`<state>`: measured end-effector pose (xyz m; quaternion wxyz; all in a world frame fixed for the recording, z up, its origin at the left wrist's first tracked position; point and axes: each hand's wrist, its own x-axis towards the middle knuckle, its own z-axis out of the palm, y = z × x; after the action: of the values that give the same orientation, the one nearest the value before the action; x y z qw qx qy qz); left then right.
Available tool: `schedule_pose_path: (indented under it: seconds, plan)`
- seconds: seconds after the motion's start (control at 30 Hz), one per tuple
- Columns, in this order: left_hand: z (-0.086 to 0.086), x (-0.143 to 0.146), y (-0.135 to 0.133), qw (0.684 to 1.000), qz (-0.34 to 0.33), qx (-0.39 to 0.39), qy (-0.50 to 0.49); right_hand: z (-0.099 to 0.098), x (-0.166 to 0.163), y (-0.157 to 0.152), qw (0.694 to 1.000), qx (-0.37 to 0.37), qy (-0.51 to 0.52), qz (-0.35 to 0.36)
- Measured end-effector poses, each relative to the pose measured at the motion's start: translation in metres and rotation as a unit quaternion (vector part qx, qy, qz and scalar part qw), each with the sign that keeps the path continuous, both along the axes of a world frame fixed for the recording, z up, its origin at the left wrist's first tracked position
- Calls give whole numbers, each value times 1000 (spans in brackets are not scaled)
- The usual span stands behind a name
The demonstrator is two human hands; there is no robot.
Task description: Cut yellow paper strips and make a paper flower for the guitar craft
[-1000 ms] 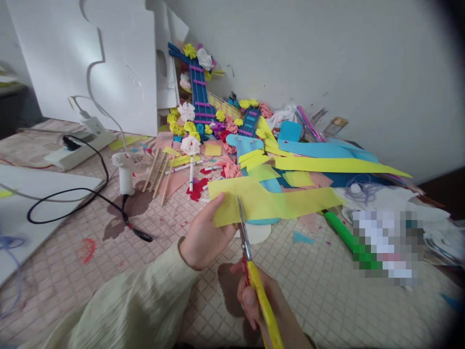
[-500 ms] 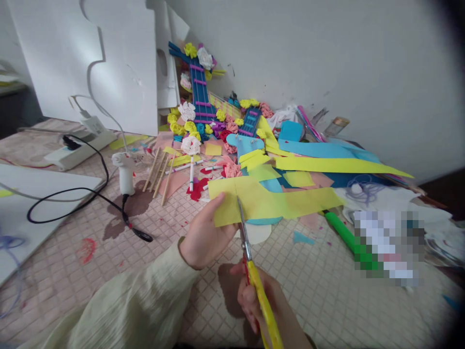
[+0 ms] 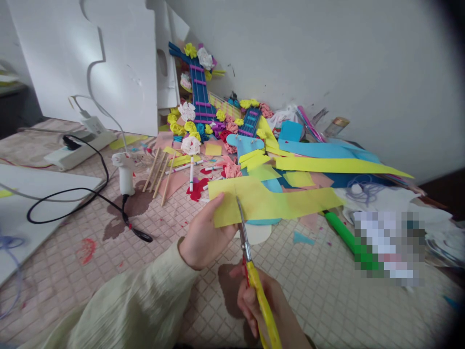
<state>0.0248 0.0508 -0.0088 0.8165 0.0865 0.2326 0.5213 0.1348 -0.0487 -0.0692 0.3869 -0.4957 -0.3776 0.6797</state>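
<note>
I had the left hand (image 3: 209, 237) holding yellow paper (image 3: 257, 201), fingers narrow, thumb on top. Paper was over the worktop (image 3: 163, 264), well right of the glue gun (image 3: 126, 177). Right hand (image 3: 267, 291) fingers gripped scissors (image 3: 267, 310), blades at the paper just beside the left thumb. Sticks (image 3: 167, 183) lay near the glue gun.

The sleeved left forearm (image 3: 141, 295) slants up from the lower left; the left hand (image 3: 207, 237) pinches, thumb (image 3: 214, 206) on top. The right hand (image 3: 259, 293) sits lower, fingers (image 3: 248, 300) curled in, bare wrist (image 3: 288, 315) angled from the lower right.
</note>
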Motion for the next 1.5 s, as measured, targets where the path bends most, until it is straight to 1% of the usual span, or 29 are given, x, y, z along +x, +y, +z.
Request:
schedule_pose_path:
  seconds: [0.1, 0.17, 0.23, 0.3, 0.4, 0.5, 0.6, 0.7, 0.77, 0.9, 1.13, 1.33, 1.37, 1.47, 1.5]
  plan:
    - [-1, -1, 2, 1000, -1, 25, -9, -7, 1, 0, 1000, 16, -12, -2]
    - [-2, -1, 3, 999, 2, 44, -9, -12, 3, 0, 1000, 15, -18, 11]
    - [-3, 0, 4, 999, 7, 44, -2, -16, 4, 0, 999, 9, -25, 34]
    - [-3, 1, 4, 1000, 10, 29, 5, -17, 6, 0, 998, 19, -41, 48]
    - [-2, 2, 2, 1000, 12, 3, 17, -14, 7, -1, 996, 48, -66, 42]
    - [-1, 2, -1, 1000, 11, -8, 24, -7, 5, -1, 995, 55, -66, 42]
    - [-2, 1, -3, 1000, 4, -2, 22, 0, 2, 1, 995, 69, -61, 46]
    - [-2, 1, -3, 1000, 5, 5, 20, 7, 0, 3, 996, 55, -56, 46]
    - [-3, 2, -3, 1000, 0, 11, 17, 10, -1, 5, 996, 51, -49, 46]
    - [-3, 2, -5, 1000, -11, 20, 11, 13, -2, 7, 996, 66, -46, 38]
    - [-3, 4, -8, 1000, -8, 20, 13, 16, -1, 8, 995, 78, -52, 43]
    - [-4, 4, -10, 1000, -13, 10, 18, 12, 2, 9, 994, 87, -56, 37]
    - [-4, 3, -10, 1000, -15, 10, 21, 11, 3, 10, 994, 87, -55, 41]
    - [-7, 3, -10, 999, -15, 17, 32, 9, 6, 12, 992, 83, -34, 85]
    - [-8, 3, -10, 999, -16, 22, 34, 9, 6, 13, 992, 85, -32, 87]
